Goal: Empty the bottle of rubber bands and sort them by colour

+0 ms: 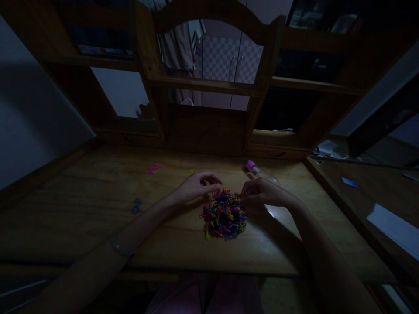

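A heap of small coloured clips [225,216], looking like paper clips in red, blue, yellow, pink and black, lies on the wooden desk in front of me. At its upper left edge is my left hand [199,186], thumb and forefinger curled nearly tip to tip; dim light hides what is between them. My right hand [263,192] pinches a small red clip [242,195] at the heap's upper right side. Behind that hand a clear bottle with a pink cap [251,165] lies on its side. Apart from the heap are pink clips [153,168], yellow clips [191,171] and blue clips [135,206].
The wooden desk [81,187] has a shelf unit [206,131] with open compartments along its back. To the right, beyond a raised wooden edge, lie a white paper [394,226] and a blue card [349,182]. The room is dim.
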### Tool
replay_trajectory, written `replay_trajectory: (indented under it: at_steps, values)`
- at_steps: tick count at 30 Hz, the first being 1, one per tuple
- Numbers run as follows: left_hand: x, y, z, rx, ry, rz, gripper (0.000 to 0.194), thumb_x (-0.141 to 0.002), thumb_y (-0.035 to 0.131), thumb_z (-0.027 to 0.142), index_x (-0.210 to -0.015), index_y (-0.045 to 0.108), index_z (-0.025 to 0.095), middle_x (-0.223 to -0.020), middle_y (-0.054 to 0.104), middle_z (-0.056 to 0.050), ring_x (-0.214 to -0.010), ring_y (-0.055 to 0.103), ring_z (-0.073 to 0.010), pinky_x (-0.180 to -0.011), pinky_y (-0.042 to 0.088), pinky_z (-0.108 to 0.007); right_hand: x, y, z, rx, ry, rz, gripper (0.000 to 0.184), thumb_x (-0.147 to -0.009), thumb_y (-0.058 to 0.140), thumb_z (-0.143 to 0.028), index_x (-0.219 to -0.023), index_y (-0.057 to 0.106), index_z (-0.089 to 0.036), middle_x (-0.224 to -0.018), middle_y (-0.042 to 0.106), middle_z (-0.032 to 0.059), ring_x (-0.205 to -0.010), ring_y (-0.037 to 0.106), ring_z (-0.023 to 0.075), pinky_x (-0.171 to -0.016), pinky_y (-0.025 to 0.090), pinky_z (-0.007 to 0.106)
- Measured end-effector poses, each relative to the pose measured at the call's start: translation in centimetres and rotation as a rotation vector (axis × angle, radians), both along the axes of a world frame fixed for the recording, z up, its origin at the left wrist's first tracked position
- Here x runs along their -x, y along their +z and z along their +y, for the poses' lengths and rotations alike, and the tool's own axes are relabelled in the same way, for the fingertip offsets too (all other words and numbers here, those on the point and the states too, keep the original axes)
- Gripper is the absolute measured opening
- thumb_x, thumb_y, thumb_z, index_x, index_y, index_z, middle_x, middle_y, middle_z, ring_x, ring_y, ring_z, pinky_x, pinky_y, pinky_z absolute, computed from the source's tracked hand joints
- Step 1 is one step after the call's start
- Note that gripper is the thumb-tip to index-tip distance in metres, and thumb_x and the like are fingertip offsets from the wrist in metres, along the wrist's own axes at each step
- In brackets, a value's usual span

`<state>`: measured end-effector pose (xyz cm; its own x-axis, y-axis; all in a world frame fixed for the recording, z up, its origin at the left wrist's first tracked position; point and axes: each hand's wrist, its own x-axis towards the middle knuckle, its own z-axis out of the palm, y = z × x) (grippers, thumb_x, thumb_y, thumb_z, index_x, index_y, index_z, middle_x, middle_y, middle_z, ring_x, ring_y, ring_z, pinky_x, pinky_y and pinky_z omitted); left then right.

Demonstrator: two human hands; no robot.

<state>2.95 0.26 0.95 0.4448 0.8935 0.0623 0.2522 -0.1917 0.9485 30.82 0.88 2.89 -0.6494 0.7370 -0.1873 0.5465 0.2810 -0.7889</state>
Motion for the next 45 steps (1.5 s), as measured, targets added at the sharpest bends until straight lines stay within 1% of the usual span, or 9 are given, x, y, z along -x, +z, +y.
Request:
replay_trajectory:
  at_steps: [6,11,14,19,22,30,36,40,45]
  values:
    - [-0.6,-0.5,-0.3,0.062,0.015,-0.164,0.025,-0.075,0.072,0.034,-0.093,0.07,0.016,-0.093,0.069,-0.008,-0.086,0.063,-0.018,-0.077,0.049,-0.029,0.3,0.1,-0.3,0.074,-0.018,0.02,0.025,-0.076,0.071,-0.042,-0.083,0.062,-0.019,-0.062,0.063,-0.0004,-0.051,0.055,0.0112,-0.042,0.037,0.021]
    - [-0.9,-0.6,-0.7,0.128,-0.008,-0.148,0.028,-0.073,0.074,0.033,-0.094,0.069,0.016,-0.092,0.068,-0.008,-0.081,0.065,-0.0176,-0.067,0.049,-0.027,0.4,-0.4,-0.4,0.121,0.001,0.043,0.026,-0.077,0.07,-0.038,-0.094,0.062,-0.02,-0.066,0.066,-0.0001,-0.051,0.057,0.0114,-0.042,0.039,0.02]
    - [-0.9,-0.7,-0.8,0.158,-0.013,-0.134,0.03,-0.075,0.073,0.034,-0.097,0.067,0.016,-0.093,0.069,-0.008,-0.079,0.065,-0.0174,-0.066,0.049,-0.027,0.5,-0.6,-0.5,0.113,0.01,0.031,0.028,-0.079,0.069,-0.038,-0.099,0.063,-0.02,-0.065,0.066,-0.0003,-0.048,0.055,0.0106,-0.043,0.039,0.02]
    - [-0.9,-0.8,-0.7,0.159,-0.032,-0.151,0.027,-0.076,0.072,0.029,-0.099,0.067,0.016,-0.097,0.071,-0.009,-0.086,0.066,-0.0184,-0.073,0.052,-0.029,0.6,-0.9,-0.4,0.002,0.013,-0.013,0.022,-0.078,0.069,-0.035,-0.095,0.066,-0.02,-0.068,0.068,0.0011,-0.054,0.059,0.0124,-0.046,0.041,0.02]
    - [-1.0,-0.7,-0.8,0.157,-0.057,-0.168,0.026,-0.076,0.072,0.026,-0.101,0.068,0.017,-0.102,0.071,-0.01,-0.091,0.066,-0.0188,-0.079,0.052,-0.03,0.6,-0.9,-0.4,-0.023,0.014,-0.008,0.019,-0.079,0.067,-0.033,-0.093,0.067,-0.02,-0.07,0.069,0.0018,-0.056,0.061,0.0136,-0.047,0.042,0.022]
    - [-1.1,-0.3,-1.2,0.122,-0.067,-0.117,0.027,-0.077,0.072,0.027,-0.101,0.072,0.018,-0.102,0.072,-0.009,-0.092,0.066,-0.0196,-0.079,0.052,-0.03,0.6,-0.7,-0.3,0.042,0.005,0.041,0.02,-0.079,0.067,-0.035,-0.091,0.066,-0.019,-0.067,0.067,0.0007,-0.054,0.06,0.0136,-0.046,0.041,0.022]
    - [-1.0,-0.3,-1.0,0.1,-0.066,-0.06,0.03,-0.076,0.073,0.031,-0.102,0.072,0.017,-0.096,0.072,-0.009,-0.084,0.065,-0.0185,-0.07,0.05,-0.027,0.6,-0.2,-0.3,0.105,0.004,0.093,0.02,-0.081,0.065,-0.036,-0.09,0.063,-0.018,-0.063,0.063,-0.0007,-0.05,0.055,0.0108,-0.043,0.039,0.02]
    - [-1.0,-0.2,-1.2,0.124,-0.066,-0.084,0.033,-0.075,0.073,0.031,-0.105,0.071,0.017,-0.101,0.072,-0.01,-0.089,0.066,-0.0197,-0.076,0.051,-0.029,0.7,0.0,-0.4,0.156,0.021,0.122,0.024,-0.082,0.066,-0.038,-0.092,0.062,-0.017,-0.066,0.064,0.0004,-0.052,0.055,0.0097,-0.044,0.039,0.019]
    - [-1.0,-0.2,-1.3,0.148,-0.041,-0.09,0.027,-0.079,0.066,0.026,-0.104,0.07,0.016,-0.104,0.072,-0.01,-0.092,0.066,-0.0203,-0.079,0.052,-0.031,0.7,0.3,-0.4,0.153,0.012,0.128,0.026,-0.084,0.065,-0.04,-0.094,0.062,-0.015,-0.064,0.062,-0.0001,-0.05,0.054,0.0084,-0.044,0.04,0.018]
